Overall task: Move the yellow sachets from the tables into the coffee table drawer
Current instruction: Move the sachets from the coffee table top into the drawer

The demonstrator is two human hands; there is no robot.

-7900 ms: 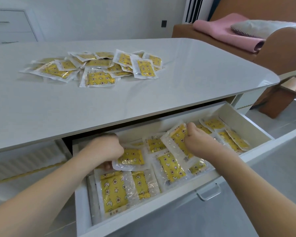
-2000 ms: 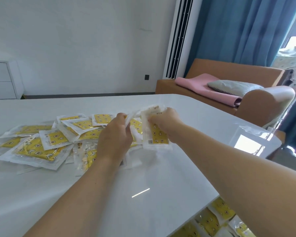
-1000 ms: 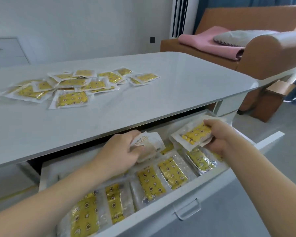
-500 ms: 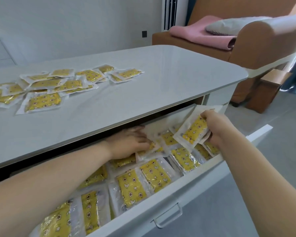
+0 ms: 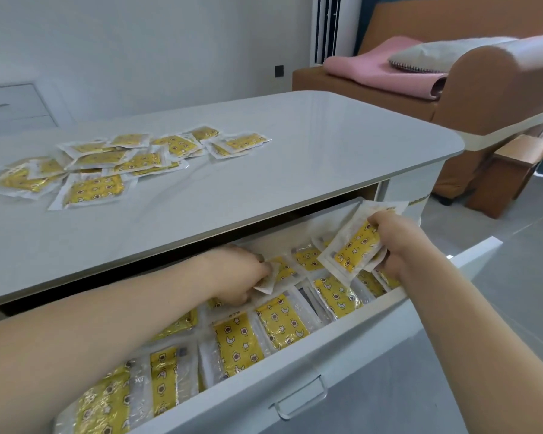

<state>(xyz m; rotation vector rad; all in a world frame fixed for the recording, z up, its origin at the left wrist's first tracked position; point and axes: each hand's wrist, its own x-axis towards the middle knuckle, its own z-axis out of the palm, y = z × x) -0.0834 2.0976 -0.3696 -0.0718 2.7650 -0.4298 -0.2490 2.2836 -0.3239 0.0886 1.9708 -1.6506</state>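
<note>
The white coffee table drawer [image 5: 311, 368] stands pulled out, filled with several yellow sachets [image 5: 237, 343] lying in rows. My left hand [image 5: 235, 275] reaches deep into the drawer's middle and pinches the corner of a sachet [image 5: 268, 281] lying there. My right hand [image 5: 395, 242] hovers over the drawer's right end and grips a tilted yellow sachet [image 5: 355, 245] by its edge, with more clear packaging behind it. A pile of several yellow sachets [image 5: 116, 161] lies on the table top [image 5: 311, 151] at the far left.
A brown sofa [image 5: 483, 76] with a pink blanket [image 5: 386, 64] and a grey cushion stands at the back right. A cardboard box [image 5: 511, 177] sits on the floor beside it. A white cabinet [image 5: 16, 104] stands against the far left wall. The drawer has a metal handle [image 5: 301, 399].
My left hand has gone deeper into the drawer and laid its sachet down among the others. My right hand holds its sachet over the drawer's right end, slightly lower.
</note>
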